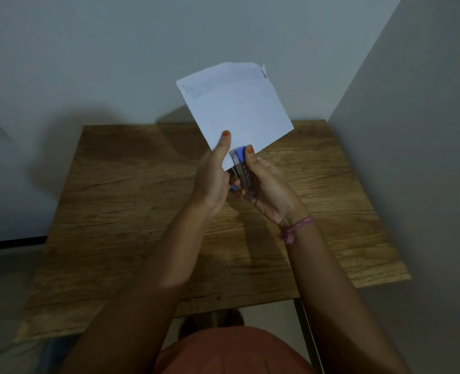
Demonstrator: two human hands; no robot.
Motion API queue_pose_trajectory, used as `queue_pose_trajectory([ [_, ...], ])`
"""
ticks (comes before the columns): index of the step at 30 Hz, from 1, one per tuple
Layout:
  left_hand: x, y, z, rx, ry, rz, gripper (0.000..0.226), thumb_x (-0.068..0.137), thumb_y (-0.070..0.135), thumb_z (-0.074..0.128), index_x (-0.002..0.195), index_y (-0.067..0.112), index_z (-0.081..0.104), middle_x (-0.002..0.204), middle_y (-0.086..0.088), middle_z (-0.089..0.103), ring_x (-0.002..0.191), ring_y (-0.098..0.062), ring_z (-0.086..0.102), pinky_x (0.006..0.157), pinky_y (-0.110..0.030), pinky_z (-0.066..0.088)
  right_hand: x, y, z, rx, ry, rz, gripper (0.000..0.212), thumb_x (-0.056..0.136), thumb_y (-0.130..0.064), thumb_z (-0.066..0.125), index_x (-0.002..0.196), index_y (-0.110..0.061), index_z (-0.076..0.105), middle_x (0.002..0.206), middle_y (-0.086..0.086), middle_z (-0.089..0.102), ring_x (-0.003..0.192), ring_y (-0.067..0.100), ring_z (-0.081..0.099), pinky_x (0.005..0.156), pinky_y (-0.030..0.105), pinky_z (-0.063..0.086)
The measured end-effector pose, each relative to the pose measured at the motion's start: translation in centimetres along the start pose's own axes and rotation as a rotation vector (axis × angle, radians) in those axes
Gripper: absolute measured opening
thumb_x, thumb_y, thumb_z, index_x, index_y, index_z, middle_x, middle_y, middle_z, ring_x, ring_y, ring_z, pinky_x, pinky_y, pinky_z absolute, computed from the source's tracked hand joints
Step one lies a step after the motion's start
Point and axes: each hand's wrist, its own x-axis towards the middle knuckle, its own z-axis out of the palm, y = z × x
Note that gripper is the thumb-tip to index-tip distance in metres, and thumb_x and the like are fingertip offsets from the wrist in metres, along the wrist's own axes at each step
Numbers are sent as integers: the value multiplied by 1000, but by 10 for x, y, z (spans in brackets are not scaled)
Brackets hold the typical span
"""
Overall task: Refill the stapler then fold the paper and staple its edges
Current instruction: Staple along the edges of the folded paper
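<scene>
Plain grey walls meet in a corner behind a wooden table (131, 201), and both hands work in the air above its far half, nearer the right edge than the left.

The folded paper (237, 106) is raised upright over the table's far edge. The left hand (212, 179) pinches its lower corner, thumb flat on the near face. The right hand (266, 190) is wrapped round the stapler (243, 171), thumb on its blue nose, and the lower edge of the sheet sits in the stapler's mouth.

By the look of it the refill and the fold are done and the stapling is in hand. Small marks near the paper's upper left corner may be staples already set, though they are too small to be sure. The next move calls for a firm squeeze from the right grip while the left keeps the layers aligned, then a shift along the edge to a fresh spot.

Count: one paper, one stapler, one table, two hands. A pink band (296, 229) circles the right wrist.
</scene>
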Motion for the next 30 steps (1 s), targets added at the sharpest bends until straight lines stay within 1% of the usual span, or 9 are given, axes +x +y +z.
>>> queue_pose_trajectory([
  [4,0,4,0,-42,-66,-2,39,100,33,46,125,7,59,94,-1,73,70,-8,68,51,-18,49,0,1,-2,-11,23,-40,46,83,-55,53,97,-11,63,74,4,59,63,12,53,51,20,44],
  [10,-2,8,0,28,-81,4,25,99,33,50,101,18,70,79,5,71,60,-7,65,45,-18,45,0,2,-3,106,-14,-37,37,77,-52,62,89,-19,71,83,8,61,69,15,57,58,23,45],
  [14,-4,9,0,80,-97,21,31,98,37,50,82,30,76,70,4,66,53,-11,57,41,-22,40,0,2,-2,135,-33,-32,38,79,-50,60,91,-15,70,81,8,60,72,15,56,60,24,45],
  [16,-4,9,1,71,-90,20,31,98,37,50,84,28,76,71,3,67,52,-12,56,41,-21,41,-1,3,-2,135,-27,-38,40,77,-52,61,89,-14,69,78,7,60,68,14,55,55,21,46],
  [19,-4,9,1,49,-95,13,27,98,35,50,101,18,71,79,-2,70,54,-13,60,41,-20,41,-2,3,-2,107,-20,-38,43,76,-52,61,89,-11,64,74,6,59,64,13,54,53,21,45],
  [23,-4,10,2,91,-98,7,27,97,36,52,94,14,68,76,-9,62,53,-17,56,40,-22,40,0,4,-2,66,23,-44,33,84,-48,61,88,-15,68,72,3,63,64,13,57,56,23,44],
  [25,-4,10,4,77,-75,-5,24,96,35,55,97,15,68,86,-10,67,67,-19,65,47,-25,49,1,4,-2,45,35,-44,30,87,-44,61,84,-16,70,73,6,67,68,15,61,64,25,49],
  [28,-2,7,3,45,-72,7,24,89,40,61,104,23,70,117,-13,68,106,-27,67,80,-38,58,1,3,-1,14,40,-43,30,89,-42,60,83,-13,69,74,8,70,69,15,66,64,24,52],
  [30,-5,5,2,37,-95,45,29,80,49,71,99,27,72,111,-9,67,103,-25,65,83,-36,54,0,3,1,-3,48,-42,33,90,-41,58,87,-10,67,76,9,68,72,16,65,65,24,51],
])
